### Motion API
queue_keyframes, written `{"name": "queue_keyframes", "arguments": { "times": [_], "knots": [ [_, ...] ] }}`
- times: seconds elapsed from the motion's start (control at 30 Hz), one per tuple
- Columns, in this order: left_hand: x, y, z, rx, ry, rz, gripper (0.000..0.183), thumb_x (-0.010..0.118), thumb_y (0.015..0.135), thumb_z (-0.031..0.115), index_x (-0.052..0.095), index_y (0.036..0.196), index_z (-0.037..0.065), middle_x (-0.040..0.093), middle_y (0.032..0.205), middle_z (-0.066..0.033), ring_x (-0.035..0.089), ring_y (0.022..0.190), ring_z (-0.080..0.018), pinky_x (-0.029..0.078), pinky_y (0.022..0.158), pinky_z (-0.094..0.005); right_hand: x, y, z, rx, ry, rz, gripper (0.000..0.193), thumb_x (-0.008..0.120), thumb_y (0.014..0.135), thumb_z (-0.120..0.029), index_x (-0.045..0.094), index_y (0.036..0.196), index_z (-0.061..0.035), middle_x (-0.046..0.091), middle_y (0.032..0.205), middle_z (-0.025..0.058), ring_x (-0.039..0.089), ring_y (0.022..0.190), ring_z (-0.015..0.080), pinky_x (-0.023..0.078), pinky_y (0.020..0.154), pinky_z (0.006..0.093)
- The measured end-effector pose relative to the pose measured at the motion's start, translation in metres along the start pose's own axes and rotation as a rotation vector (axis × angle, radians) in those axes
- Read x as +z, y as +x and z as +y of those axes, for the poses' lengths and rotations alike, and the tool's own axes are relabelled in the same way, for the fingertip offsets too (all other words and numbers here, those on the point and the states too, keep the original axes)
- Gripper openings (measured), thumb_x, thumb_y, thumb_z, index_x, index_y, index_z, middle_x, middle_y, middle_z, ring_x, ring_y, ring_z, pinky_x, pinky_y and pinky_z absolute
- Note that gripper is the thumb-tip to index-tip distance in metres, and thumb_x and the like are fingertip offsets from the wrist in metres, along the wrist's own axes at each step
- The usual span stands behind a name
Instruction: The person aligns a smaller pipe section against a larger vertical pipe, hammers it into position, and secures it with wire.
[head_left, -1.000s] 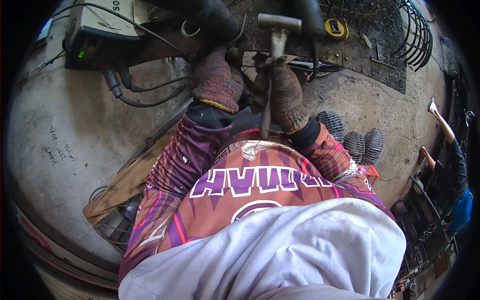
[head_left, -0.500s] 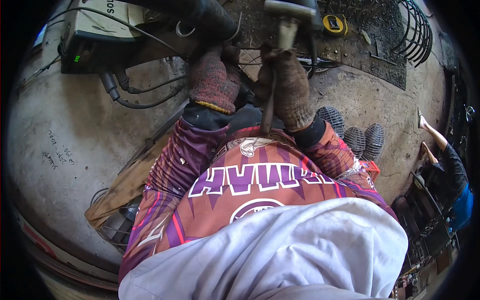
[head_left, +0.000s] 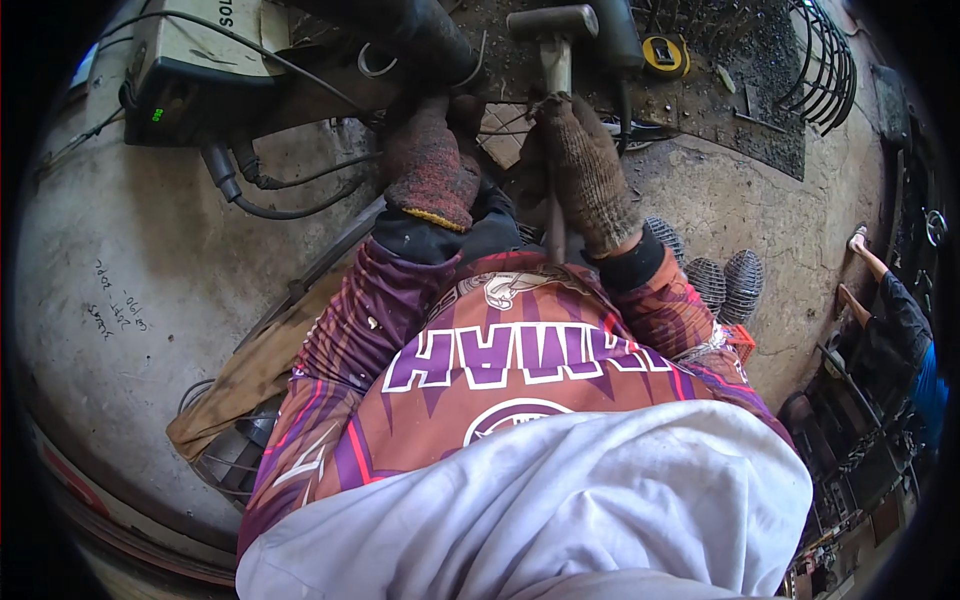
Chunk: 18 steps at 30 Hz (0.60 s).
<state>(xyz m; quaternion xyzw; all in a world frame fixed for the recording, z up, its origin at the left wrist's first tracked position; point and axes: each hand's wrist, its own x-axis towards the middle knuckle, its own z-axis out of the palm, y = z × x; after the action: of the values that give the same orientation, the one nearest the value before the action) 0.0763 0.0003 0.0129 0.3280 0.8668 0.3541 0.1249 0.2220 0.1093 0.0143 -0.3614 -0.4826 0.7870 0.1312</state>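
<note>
My right hand (head_left: 590,175), in a brown knitted glove, is closed round the handle of a hammer (head_left: 556,68). The hammer's head points away from me at the bench edge, and its handle end reaches back toward my shirt. To the left, my left hand (head_left: 432,168) wears a red and grey glove with a yellow cuff. It looks curled closed beside a thick dark tube (head_left: 425,35), its fingertips mostly hidden in shadow. What it grips, if anything, I cannot make out.
A machine box with a green display (head_left: 205,60) and thick cables stands at the far left. On the dark bench (head_left: 745,125) lie a yellow tape measure (head_left: 665,55) and curved metal bars (head_left: 828,65). Wire-mesh forms (head_left: 705,282) stand at right; another person (head_left: 905,310) is farther right.
The hammer's head has shifted left and its handle end right, so the hammer leans the other way. My right hand has turned with it. My left hand stays almost in place.
</note>
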Motion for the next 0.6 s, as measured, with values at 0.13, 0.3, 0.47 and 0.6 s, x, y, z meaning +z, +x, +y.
{"name": "queue_keyframes", "arguments": {
  "times": [0.13, 0.3, 0.47, 0.6],
  "knots": [
    [0.005, 0.005, 0.012, -0.553, -1.206, 0.121, 0.029, 0.063, 0.098, 0.011, 0.064, 0.126, 0.005, 0.069, 0.116, -0.0093, 0.067, 0.103, -0.0217, 0.055, 0.090, -0.0335, -0.004, 0.020, -0.031, -0.421, -0.620, 0.171, 0.054, 0.062, 0.094, -0.035, 0.051, 0.135, -0.0010, 0.069, 0.107, 0.0242, 0.068, 0.098, 0.0410, 0.055, 0.084, 0.0455],
    [0.005, 0.011, 0.007, -0.670, -1.299, 0.135, 0.028, 0.067, 0.097, 0.015, 0.066, 0.123, 0.005, 0.070, 0.112, -0.0080, 0.068, 0.102, -0.0210, 0.055, 0.089, -0.0333, 0.009, 0.047, -0.055, -0.457, -1.089, 0.250, 0.058, 0.066, 0.091, -0.029, 0.050, 0.141, -0.0042, 0.067, 0.114, 0.0264, 0.066, 0.104, 0.0428, 0.054, 0.091, 0.0478],
    [0.006, 0.005, 0.004, -0.367, -1.090, 0.112, 0.026, 0.063, 0.098, 0.018, 0.068, 0.120, 0.005, 0.071, 0.113, -0.0069, 0.068, 0.103, -0.0198, 0.054, 0.090, -0.0345, 0.025, 0.055, -0.059, -0.351, -1.406, 0.234, 0.054, 0.065, 0.091, -0.027, 0.054, 0.139, -0.0073, 0.067, 0.118, 0.0240, 0.068, 0.101, 0.0400, 0.055, 0.088, 0.0459],
    [-0.001, 0.005, 0.003, -0.576, -1.287, -0.005, 0.029, 0.066, 0.095, 0.017, 0.068, 0.121, 0.007, 0.071, 0.113, -0.0097, 0.068, 0.105, -0.0236, 0.053, 0.093, -0.0351, 0.033, 0.047, -0.083, -0.514, -1.302, 0.187, 0.041, 0.065, 0.093, -0.025, 0.063, 0.128, -0.0040, 0.069, 0.113, 0.0224, 0.070, 0.098, 0.0368, 0.056, 0.086, 0.0430]
  ]
}}
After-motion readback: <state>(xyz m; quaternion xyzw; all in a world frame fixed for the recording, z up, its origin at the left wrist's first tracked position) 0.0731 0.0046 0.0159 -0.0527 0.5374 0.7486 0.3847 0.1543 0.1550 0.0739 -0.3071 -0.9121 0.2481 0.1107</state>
